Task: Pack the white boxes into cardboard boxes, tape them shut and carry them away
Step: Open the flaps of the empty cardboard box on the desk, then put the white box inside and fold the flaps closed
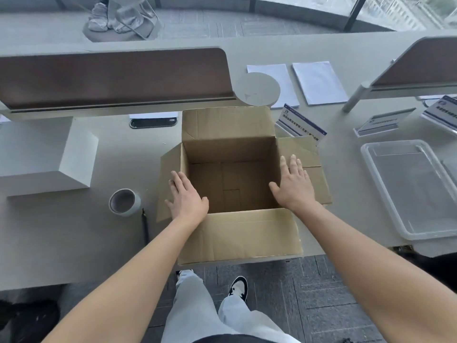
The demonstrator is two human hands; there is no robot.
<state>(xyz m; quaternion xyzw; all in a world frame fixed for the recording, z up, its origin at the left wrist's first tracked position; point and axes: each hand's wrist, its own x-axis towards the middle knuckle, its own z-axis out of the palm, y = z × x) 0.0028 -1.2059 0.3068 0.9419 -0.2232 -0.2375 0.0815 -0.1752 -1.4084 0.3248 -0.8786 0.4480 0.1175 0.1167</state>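
Head view: both hands lie flat, fingers spread (holding nothing), left hand and right hand pressing the side flaps of the cardboard box mid-frame; a white box sits at left.

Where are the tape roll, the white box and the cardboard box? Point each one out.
tape roll (125,202): head view, on its inner core.
white box (37,147): head view, on its top face.
cardboard box (237,233): head view, on its near flap.
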